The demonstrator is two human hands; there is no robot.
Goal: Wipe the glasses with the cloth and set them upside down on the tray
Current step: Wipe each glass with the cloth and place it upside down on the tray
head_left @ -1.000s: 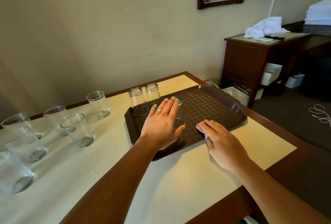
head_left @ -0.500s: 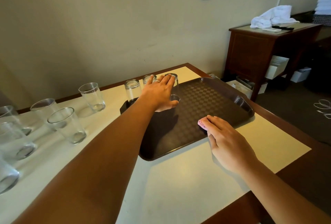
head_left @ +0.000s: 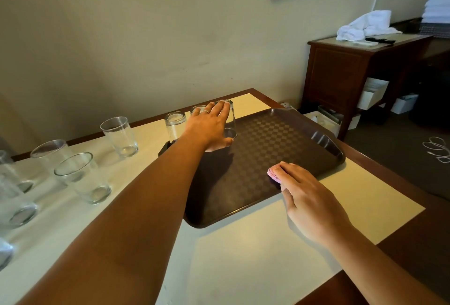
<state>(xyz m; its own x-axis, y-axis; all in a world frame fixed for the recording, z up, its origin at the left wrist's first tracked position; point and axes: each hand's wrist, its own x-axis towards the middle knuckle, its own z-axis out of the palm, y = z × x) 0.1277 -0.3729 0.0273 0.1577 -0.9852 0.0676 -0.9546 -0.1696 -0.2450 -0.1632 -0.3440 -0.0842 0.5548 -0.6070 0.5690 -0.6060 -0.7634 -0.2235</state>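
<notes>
My left hand point(head_left: 209, 126) has slid the inverted clear glass point(head_left: 227, 119) to the brown tray's point(head_left: 280, 158) far-left corner, fingers still curled round it; right hand point(head_left: 309, 197) lies flat, pressing the pink cloth point(head_left: 274, 174).

Left hand on an upturned glass at the tray's far edge, right hand on the cloth.

The left hand point(head_left: 209, 126) wraps a clear upturned drinking glass point(head_left: 229, 119) on the dark brown checkered plastic tray point(head_left: 280, 148); two more inverted glasses point(head_left: 174, 125) stand just left of that grip. The right hand point(head_left: 309, 197) presses a folded pink cloth point(head_left: 274, 173) under its fingertips at the tray's near edge.
</notes>
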